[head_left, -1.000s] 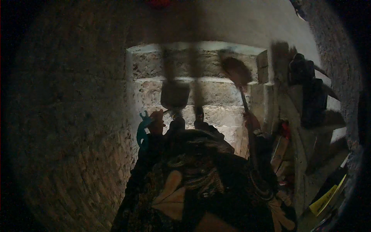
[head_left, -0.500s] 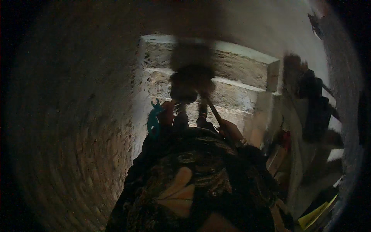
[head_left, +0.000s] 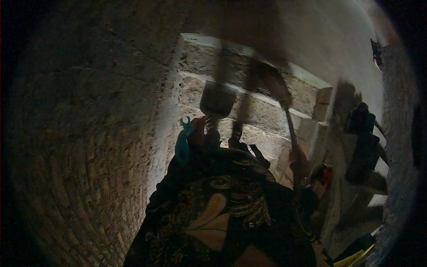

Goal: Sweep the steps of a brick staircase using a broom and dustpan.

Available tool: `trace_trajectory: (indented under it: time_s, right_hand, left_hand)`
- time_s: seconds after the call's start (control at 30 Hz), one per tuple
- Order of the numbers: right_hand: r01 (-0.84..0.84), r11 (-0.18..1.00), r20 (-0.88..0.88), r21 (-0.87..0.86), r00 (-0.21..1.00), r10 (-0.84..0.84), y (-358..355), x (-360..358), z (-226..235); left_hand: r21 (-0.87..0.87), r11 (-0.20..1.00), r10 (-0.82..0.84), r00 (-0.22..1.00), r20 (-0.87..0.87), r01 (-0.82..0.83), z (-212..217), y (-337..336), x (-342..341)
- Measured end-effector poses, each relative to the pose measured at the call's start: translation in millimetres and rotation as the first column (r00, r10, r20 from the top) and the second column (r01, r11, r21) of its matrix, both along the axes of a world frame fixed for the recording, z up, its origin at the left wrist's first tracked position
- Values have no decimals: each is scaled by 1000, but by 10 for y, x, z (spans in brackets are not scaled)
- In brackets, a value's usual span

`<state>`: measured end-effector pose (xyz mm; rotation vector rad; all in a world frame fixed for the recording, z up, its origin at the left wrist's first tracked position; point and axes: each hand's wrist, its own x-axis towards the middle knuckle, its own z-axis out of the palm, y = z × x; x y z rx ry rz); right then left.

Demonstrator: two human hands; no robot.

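My left hand (head_left: 196,133) is low at the middle left, closed at the near end of a dark, flat dustpan (head_left: 218,100) over the steps; its grip is in deep shadow. Just left of that hand, a teal piece with a forked tip (head_left: 183,144) stands out; I cannot tell what it is. My right hand (head_left: 299,162), smeared by motion, is wrapped round the thin handle of a hand broom (head_left: 289,122). The broom's dark head (head_left: 271,82) is blurred, off to the right of the dustpan and apart from it.
Pale, rough stone steps (head_left: 262,111) lie in front of me, with my feet (head_left: 235,140) on or near them. A coarse wall (head_left: 89,142) runs along the left. At the right are dark piled objects (head_left: 360,142), a red item (head_left: 327,175) and a yellow edge (head_left: 356,258).
The broom and my right hand have swung to the right, away from the dustpan. The dustpan now shows uncovered. The view has shifted slightly, so the steps sit farther right.
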<state>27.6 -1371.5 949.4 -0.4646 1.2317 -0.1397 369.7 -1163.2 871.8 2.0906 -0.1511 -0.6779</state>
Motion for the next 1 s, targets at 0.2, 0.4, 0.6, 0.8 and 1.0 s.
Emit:
trace_trajectory:
  time_s: [0.2, 0.4, 0.6, 0.8, 1.0]
  right_hand:
    - [191, 963, 208, 189, 951, -230, -624, 55, -735]
    - [-130, 987, 372, 91, 924, 87, -361, 738, -959]
    - [-421, 664, 70, -619, 812, 580, -172, 1447, -1050]
    - [-641, 513, -264, -570, 735, 625, 264, 1843, -1181]
    - [-655, 688, -98, -312, 743, 662, 561, 1618, -276]
  left_hand:
    - [-121, 992, 54, 995, 84, -44, 154, -39, 60]
    - [-175, 981, 115, 979, 171, -85, -43, 103, 134]
    - [-155, 967, 215, 973, 83, -201, 119, 74, 270]
    - [-206, 931, 291, 954, -75, -301, 308, 100, 375]
    - [-70, 973, 220, 975, 25, -218, 209, 278, 503]
